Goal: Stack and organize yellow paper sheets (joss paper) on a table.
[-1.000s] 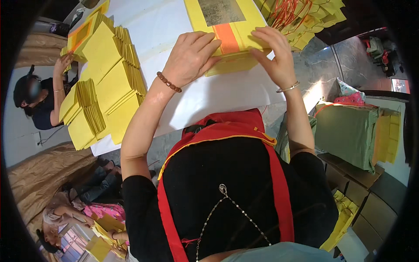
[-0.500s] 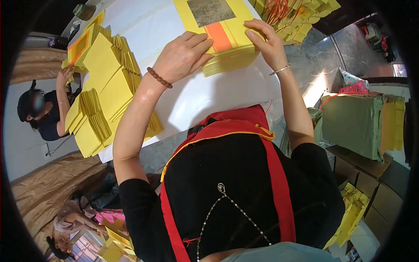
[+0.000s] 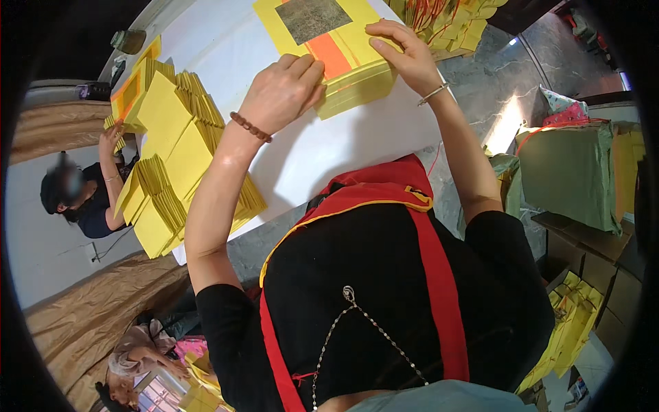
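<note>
In the head view, a stack of yellow paper sheets [image 3: 350, 65] was seen lying on the white table [image 3: 309, 158], far from the body and just under both hands. The top sheet had an orange stripe and a dull square patch on it. The long side of the stack was seen running from the near left up to the far right. The left hand [image 3: 281, 93] was placed on the near left edge of the stack, with its fingers bent down and pressed on the paper edge. The right hand [image 3: 401, 55] was laid on the right part of the stack, with its fingers spread flat on the top sheet. It could not be told whether any sheet was pinched or only pushed. Both hands were touching the stack, so neither one was nearer. More folded yellow piles [image 3: 171, 158] were spread to the left, well apart from the hands. A green bundle [image 3: 570, 175] was seen on the right, beside the table. Another person's hand [image 3: 110, 137] was resting at the far left piles.
</note>
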The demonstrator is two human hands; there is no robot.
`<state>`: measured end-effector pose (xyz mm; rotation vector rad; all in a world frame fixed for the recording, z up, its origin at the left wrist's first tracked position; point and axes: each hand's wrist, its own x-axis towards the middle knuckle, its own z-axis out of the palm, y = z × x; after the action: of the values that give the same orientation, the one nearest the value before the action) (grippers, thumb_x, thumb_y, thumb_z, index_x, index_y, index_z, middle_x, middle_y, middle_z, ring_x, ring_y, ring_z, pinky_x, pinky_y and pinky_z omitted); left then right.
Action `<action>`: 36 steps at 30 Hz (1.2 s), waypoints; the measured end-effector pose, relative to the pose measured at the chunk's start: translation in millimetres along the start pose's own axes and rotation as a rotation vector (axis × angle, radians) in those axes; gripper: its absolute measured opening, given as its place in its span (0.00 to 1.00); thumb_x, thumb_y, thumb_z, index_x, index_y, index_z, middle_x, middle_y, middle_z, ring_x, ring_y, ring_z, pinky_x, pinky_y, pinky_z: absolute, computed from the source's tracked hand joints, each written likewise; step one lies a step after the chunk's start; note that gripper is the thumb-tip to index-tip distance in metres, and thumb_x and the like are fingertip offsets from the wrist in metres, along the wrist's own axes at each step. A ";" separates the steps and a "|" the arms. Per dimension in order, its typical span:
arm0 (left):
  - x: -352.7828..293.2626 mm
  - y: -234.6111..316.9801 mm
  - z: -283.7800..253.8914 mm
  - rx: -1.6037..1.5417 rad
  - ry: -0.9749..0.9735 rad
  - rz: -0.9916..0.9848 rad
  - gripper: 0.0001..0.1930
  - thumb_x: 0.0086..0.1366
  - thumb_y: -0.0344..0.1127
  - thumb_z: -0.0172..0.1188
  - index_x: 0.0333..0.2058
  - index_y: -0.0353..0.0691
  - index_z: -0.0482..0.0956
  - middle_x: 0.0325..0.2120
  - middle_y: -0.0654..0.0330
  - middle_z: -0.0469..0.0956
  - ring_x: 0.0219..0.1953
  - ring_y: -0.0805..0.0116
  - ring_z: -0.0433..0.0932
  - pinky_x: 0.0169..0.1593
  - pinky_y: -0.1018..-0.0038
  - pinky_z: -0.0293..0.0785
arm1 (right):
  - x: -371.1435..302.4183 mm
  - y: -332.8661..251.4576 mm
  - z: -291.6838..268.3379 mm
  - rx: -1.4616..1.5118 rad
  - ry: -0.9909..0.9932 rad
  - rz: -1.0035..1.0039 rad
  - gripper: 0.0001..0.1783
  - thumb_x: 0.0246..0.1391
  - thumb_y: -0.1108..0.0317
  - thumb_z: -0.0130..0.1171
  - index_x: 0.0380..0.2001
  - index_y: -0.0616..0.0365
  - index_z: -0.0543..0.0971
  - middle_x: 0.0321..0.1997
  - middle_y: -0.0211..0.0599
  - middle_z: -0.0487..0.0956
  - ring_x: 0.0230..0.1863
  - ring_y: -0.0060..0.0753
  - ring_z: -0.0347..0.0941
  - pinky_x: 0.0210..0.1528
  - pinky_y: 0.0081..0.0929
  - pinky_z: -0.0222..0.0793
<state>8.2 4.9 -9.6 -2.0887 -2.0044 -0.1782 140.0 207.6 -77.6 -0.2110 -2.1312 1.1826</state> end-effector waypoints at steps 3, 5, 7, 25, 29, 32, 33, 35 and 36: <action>0.4 7.8 7.6 0.086 0.052 -0.022 0.16 0.50 0.34 0.60 0.38 0.36 0.73 0.37 0.55 0.75 0.36 0.61 0.75 0.36 0.71 0.74 | 0.5 2.5 1.0 0.004 -0.008 -0.003 0.15 0.52 0.64 0.55 0.41 0.59 0.76 0.49 0.37 0.73 0.55 0.33 0.63 0.58 0.28 0.54; 1.0 10.6 11.3 0.125 0.030 -0.037 0.15 0.50 0.34 0.59 0.37 0.36 0.73 0.35 0.56 0.75 0.35 0.62 0.75 0.35 0.71 0.74 | 1.0 1.9 1.6 -0.010 -0.015 -0.019 0.15 0.52 0.64 0.55 0.41 0.59 0.76 0.48 0.37 0.73 0.55 0.33 0.64 0.58 0.28 0.54; 0.9 10.0 12.0 0.165 0.009 -0.053 0.15 0.50 0.33 0.59 0.37 0.36 0.72 0.34 0.57 0.75 0.34 0.62 0.75 0.34 0.71 0.74 | 0.7 -0.4 1.5 -0.027 -0.012 -0.022 0.15 0.52 0.64 0.54 0.41 0.59 0.76 0.48 0.37 0.73 0.55 0.33 0.64 0.58 0.28 0.54; 9.8 -22.7 -2.4 -0.368 0.066 -0.188 0.10 0.59 0.38 0.53 0.29 0.38 0.77 0.22 0.56 0.75 0.27 0.57 0.74 0.32 0.67 0.70 | 0.2 0.8 -4.1 0.019 -0.073 -0.041 0.18 0.50 0.62 0.56 0.43 0.58 0.75 0.52 0.34 0.71 0.58 0.33 0.59 0.61 0.30 0.50; 12.5 -25.4 -2.9 -0.420 0.040 -0.247 0.10 0.58 0.38 0.53 0.29 0.37 0.77 0.21 0.55 0.75 0.26 0.57 0.74 0.31 0.67 0.70 | -0.3 1.3 -7.1 -0.031 -0.097 -0.092 0.18 0.46 0.61 0.59 0.41 0.57 0.76 0.52 0.34 0.71 0.59 0.34 0.59 0.61 0.31 0.50; 9.3 -28.4 3.9 -0.447 0.087 -0.340 0.09 0.57 0.37 0.55 0.28 0.37 0.77 0.21 0.55 0.75 0.26 0.57 0.74 0.30 0.67 0.70 | -0.6 6.3 -7.1 -0.152 -0.098 -0.150 0.18 0.44 0.58 0.62 0.38 0.54 0.78 0.51 0.35 0.71 0.57 0.36 0.59 0.59 0.31 0.54; 6.9 -27.7 7.4 -0.448 0.088 -0.342 0.09 0.57 0.37 0.55 0.28 0.37 0.77 0.21 0.55 0.75 0.26 0.57 0.74 0.30 0.67 0.70 | -0.6 7.1 -6.6 -0.152 -0.101 -0.151 0.18 0.44 0.58 0.62 0.38 0.54 0.78 0.51 0.35 0.71 0.57 0.36 0.59 0.59 0.31 0.54; 4.4 -19.5 7.6 -0.439 0.229 -0.271 0.10 0.56 0.38 0.57 0.27 0.37 0.77 0.21 0.56 0.75 0.26 0.57 0.74 0.30 0.67 0.70 | -2.0 8.5 -5.6 -0.136 -0.100 -0.160 0.17 0.43 0.58 0.62 0.37 0.54 0.78 0.51 0.35 0.71 0.58 0.36 0.59 0.59 0.31 0.54; 5.9 -15.8 3.0 -0.335 0.273 -0.140 0.10 0.54 0.39 0.59 0.28 0.37 0.77 0.22 0.57 0.75 0.27 0.59 0.74 0.30 0.67 0.69 | -2.3 9.1 -5.5 -0.137 -0.102 -0.156 0.17 0.43 0.58 0.62 0.37 0.54 0.78 0.51 0.35 0.71 0.58 0.36 0.59 0.59 0.31 0.54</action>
<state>-7.5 11.8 -9.6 -1.9680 -2.0603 -0.8296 143.6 215.6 -84.1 -0.0447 -2.2744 0.9776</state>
